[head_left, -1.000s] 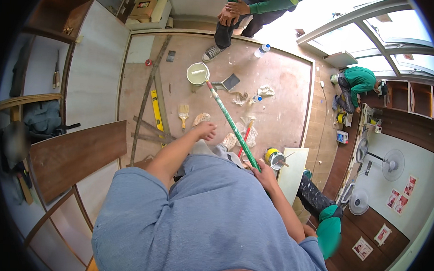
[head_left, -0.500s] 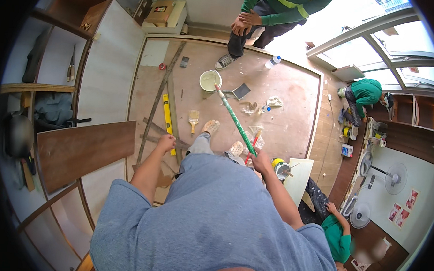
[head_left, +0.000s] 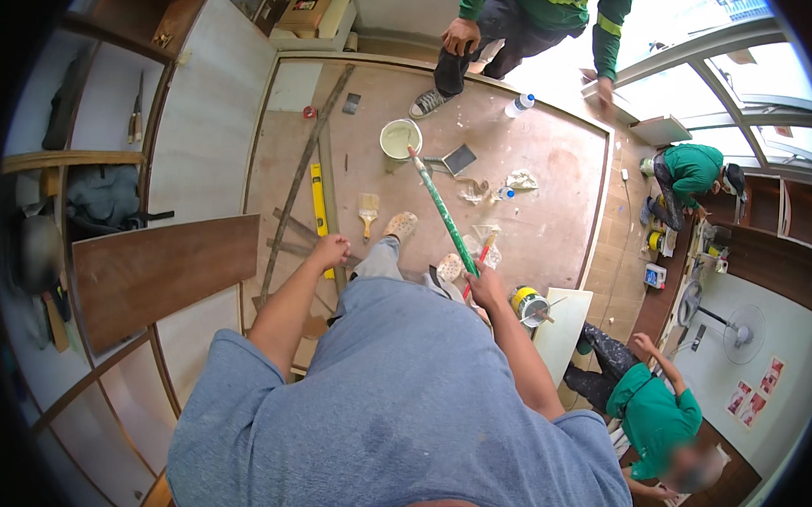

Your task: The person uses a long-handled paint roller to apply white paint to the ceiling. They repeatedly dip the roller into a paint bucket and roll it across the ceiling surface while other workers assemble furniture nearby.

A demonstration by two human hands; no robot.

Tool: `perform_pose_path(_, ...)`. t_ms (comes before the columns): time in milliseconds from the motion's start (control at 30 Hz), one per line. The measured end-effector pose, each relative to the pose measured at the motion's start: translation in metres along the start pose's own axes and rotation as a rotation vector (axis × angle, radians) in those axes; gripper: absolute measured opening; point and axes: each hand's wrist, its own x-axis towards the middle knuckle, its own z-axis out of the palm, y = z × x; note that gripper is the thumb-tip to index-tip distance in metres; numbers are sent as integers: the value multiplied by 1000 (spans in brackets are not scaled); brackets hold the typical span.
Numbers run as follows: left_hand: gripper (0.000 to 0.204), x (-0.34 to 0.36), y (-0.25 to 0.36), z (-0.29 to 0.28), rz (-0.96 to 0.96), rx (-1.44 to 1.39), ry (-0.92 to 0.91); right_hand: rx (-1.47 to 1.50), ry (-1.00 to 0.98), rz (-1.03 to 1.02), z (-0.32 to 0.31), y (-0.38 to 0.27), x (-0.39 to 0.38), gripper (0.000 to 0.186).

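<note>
My right hand (head_left: 488,286) is wrapped round the lower end of a long green pole (head_left: 445,214) with a pale upper part. The far tip of the pole overlaps the right rim of a white bucket (head_left: 399,139) holding pale, creamy material; whether it touches I cannot tell. My left hand (head_left: 332,249) is closed in a loose fist with nothing visible in it. It hovers beside a yellow spirit level (head_left: 321,209) on the board. A flat paintbrush (head_left: 368,212) lies to the right of the level, near my foot.
On the board (head_left: 552,233) lie a dark flat tool (head_left: 460,159), a water bottle (head_left: 519,104) and long strips (head_left: 307,168). A paint can (head_left: 530,306) stands to my right. Co-workers in green are at the far side (head_left: 548,10), right (head_left: 690,171) and lower right (head_left: 657,409). Shelving lines the left.
The far co-worker's hands have parted, one reaching right. The lower-right co-worker has leaned further into view. My grip on the pole stays the same, and the view has shifted slightly.
</note>
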Motion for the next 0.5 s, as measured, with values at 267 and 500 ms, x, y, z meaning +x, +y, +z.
perform_pose_path(267, 18, -3, -8, -22, -55, 63, 49, 13, 79, -57, -3, -4, -28, 46)
perform_pose_path(500, 20, 2, 2, -19, -3, 32, 20, 3, 25, -12, -3, -3, -21, 47)
